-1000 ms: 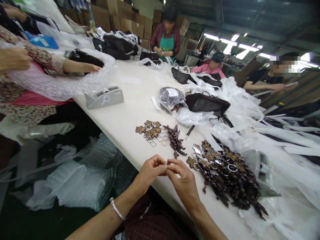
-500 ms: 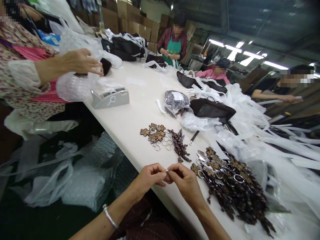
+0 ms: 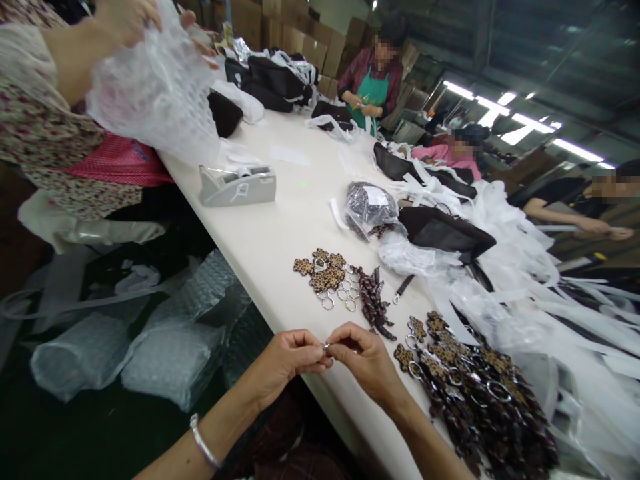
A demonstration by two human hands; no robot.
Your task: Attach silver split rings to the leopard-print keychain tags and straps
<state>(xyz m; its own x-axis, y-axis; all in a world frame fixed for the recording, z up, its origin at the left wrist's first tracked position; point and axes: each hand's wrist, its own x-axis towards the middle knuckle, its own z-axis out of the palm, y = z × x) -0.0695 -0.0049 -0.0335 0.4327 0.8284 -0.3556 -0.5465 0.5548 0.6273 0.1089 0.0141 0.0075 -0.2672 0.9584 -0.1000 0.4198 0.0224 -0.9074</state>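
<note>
My left hand (image 3: 295, 353) and my right hand (image 3: 357, 350) meet at the table's near edge, fingertips pinched round a small silver metal piece (image 3: 327, 347). Its exact shape is too small to tell. Just beyond them lies a group of leopard-print flower-shaped charms (image 3: 327, 279) with silver rings, beside a dark bunch of ribbon tassels (image 3: 374, 300). To the right of my right hand spreads a large pile of leopard charms, rings and dark tassels (image 3: 490, 407). A short black strap with a clasp (image 3: 404, 287) rests behind the tassels.
A grey tape dispenser (image 3: 240, 187) stands on the white table (image 3: 295, 220). At left, a person's hands hold bubble wrap (image 3: 155, 87); more wrap lies below (image 3: 170, 360). Black bags (image 3: 445, 230) and white strips (image 3: 520, 233) cover the right side. Other people stand farther back.
The person at left has raised the bubble wrap and spread it. The view has shifted, so the table items appear farther right. My hands stay together with the small metal piece.
</note>
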